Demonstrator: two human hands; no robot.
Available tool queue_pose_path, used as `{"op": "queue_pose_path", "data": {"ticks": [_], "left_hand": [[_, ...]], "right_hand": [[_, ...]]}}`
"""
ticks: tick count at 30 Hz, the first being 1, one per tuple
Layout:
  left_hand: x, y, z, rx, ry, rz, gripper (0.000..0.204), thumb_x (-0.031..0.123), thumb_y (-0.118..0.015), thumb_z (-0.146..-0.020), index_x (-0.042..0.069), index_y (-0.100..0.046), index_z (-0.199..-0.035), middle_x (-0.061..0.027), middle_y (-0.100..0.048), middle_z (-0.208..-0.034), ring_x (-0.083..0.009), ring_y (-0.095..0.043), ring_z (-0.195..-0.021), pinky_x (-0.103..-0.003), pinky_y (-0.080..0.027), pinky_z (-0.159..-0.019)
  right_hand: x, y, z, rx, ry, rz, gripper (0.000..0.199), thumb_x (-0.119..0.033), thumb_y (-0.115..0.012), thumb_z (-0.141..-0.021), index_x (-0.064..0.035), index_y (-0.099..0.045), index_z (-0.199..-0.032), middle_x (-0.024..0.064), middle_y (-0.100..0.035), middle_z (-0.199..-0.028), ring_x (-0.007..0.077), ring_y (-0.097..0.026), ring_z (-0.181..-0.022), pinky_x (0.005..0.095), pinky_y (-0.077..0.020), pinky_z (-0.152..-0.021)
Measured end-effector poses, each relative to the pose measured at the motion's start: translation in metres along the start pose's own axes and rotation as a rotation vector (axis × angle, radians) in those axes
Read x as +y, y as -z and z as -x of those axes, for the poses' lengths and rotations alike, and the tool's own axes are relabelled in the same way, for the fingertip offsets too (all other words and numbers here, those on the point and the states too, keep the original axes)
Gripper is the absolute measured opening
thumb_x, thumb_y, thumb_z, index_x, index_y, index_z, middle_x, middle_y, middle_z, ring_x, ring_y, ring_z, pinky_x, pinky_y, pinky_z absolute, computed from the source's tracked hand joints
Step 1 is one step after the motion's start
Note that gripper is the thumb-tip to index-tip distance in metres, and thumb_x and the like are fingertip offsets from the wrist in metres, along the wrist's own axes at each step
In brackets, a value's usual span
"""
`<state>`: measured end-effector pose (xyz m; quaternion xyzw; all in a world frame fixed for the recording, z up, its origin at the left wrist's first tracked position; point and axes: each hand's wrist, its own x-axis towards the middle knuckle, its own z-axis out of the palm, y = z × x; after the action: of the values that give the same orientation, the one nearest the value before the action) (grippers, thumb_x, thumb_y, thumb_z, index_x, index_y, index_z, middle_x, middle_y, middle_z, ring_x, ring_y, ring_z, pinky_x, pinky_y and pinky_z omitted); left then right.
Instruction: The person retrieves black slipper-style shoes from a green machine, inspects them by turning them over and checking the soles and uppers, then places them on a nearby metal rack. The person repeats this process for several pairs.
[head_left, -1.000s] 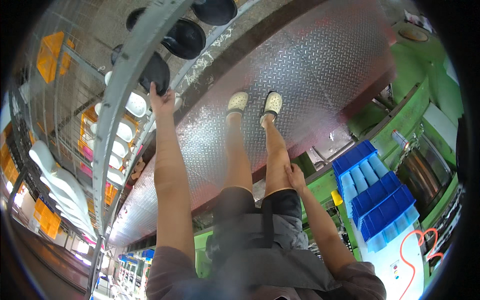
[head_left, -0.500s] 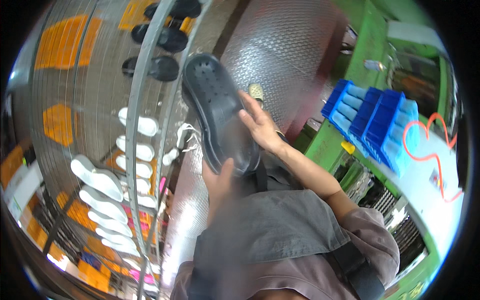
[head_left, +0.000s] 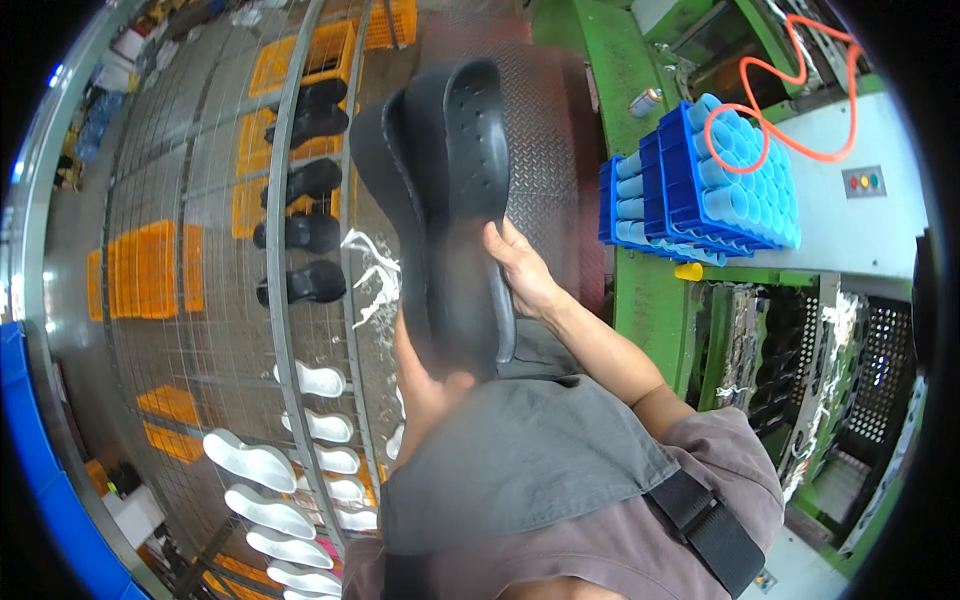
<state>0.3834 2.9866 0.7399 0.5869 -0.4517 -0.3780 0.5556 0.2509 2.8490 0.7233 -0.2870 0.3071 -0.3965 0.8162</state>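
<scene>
What looks like a pair of black shoe soles (head_left: 475, 150) is held up in front of me, toes away, the two pieces parted along their length. Rows of small holes dot the inner face of the right-hand one. My left hand (head_left: 425, 380) is closed round the heel end from below on the left, its fingers mostly hidden. On the right edge, my right hand (head_left: 525, 275) grips the sole near its middle, thumb against the side. A blurred smear covers the heel area, so contact there is partly unclear.
A wire rack (head_left: 283, 250) on the left bears black soles (head_left: 305, 283) and white soles (head_left: 265, 510). Orange crates (head_left: 150, 275) stand beyond. At right, blue bins with light-blue tubes (head_left: 735, 205) sit on a green machine (head_left: 640, 330), near a coiled orange hose (head_left: 765, 65).
The single visible sole face has turned edgeways, and a second black piece now shows beside it. My view has shifted, bringing the rack and bins further left.
</scene>
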Motion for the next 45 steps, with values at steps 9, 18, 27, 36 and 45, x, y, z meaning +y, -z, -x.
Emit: {"op": "queue_pose_path", "data": {"ticks": [9, 18, 27, 36, 45], "left_hand": [[-0.004, 0.049, -0.07, -0.028, 0.23, 0.727, 0.092, 0.068, -0.048, -0.086, 0.003, -0.026, -0.148, -0.0119, -0.036, -0.149, -0.0265, -0.042, -0.132, -0.04, -0.032, -0.112], [-0.001, 0.028, -0.092, -0.283, 0.181, 0.606, 0.087, 0.055, -0.072, -0.077, -0.002, -0.04, -0.135, -0.0141, -0.057, -0.124, -0.0241, -0.062, -0.107, -0.034, -0.053, -0.09], [0.025, 0.023, -0.095, -0.236, 0.21, 0.47, 0.09, 0.046, -0.076, -0.07, -0.005, -0.039, -0.133, -0.0148, -0.053, -0.119, -0.0231, -0.053, -0.11, -0.034, -0.042, -0.094], [0.056, 0.016, -0.094, -0.174, 0.068, 0.365, 0.084, 0.044, -0.075, -0.072, -0.005, -0.041, -0.132, -0.0125, -0.054, -0.117, -0.0208, -0.052, -0.109, -0.033, -0.04, -0.095], [0.057, 0.019, -0.089, -0.143, 0.098, 0.316, 0.084, 0.044, -0.076, -0.071, -0.004, -0.041, -0.131, -0.012, -0.054, -0.116, -0.0215, -0.052, -0.11, -0.034, -0.039, -0.096]], "right_hand": [[0.011, -0.004, 0.029, -0.128, -0.165, 0.127, 0.056, -0.037, -0.049, -0.1, -0.0043, -0.035, -0.143, 0.0048, -0.047, -0.135, 0.015, -0.045, -0.123, 0.0313, -0.0351, -0.105], [-0.012, -0.021, 0.043, -0.095, 0.071, 0.956, 0.042, -0.028, -0.06, -0.094, 0.002, -0.049, -0.121, 0.0191, -0.059, -0.108, 0.0306, -0.06, -0.099, 0.0396, -0.046, -0.091], [-0.062, -0.041, 0.062, -0.19, 0.242, 0.433, 0.027, -0.011, -0.067, -0.089, -0.0022, -0.052, -0.11, 0.0057, -0.058, -0.102, 0.0131, -0.058, -0.096, 0.0281, -0.047, -0.086], [-0.061, -0.049, 0.053, -0.238, 0.179, 0.276, 0.023, -0.008, -0.066, -0.089, -0.0045, -0.048, -0.103, 0.0013, -0.053, -0.094, 0.0074, -0.053, -0.087, 0.0236, -0.0453, -0.078], [-0.056, -0.044, 0.051, -0.249, 0.169, 0.272, 0.02, -0.008, -0.065, -0.09, -0.0038, -0.049, -0.102, 0.001, -0.055, -0.089, 0.0074, -0.055, -0.081, 0.0233, -0.0461, -0.073]]}}
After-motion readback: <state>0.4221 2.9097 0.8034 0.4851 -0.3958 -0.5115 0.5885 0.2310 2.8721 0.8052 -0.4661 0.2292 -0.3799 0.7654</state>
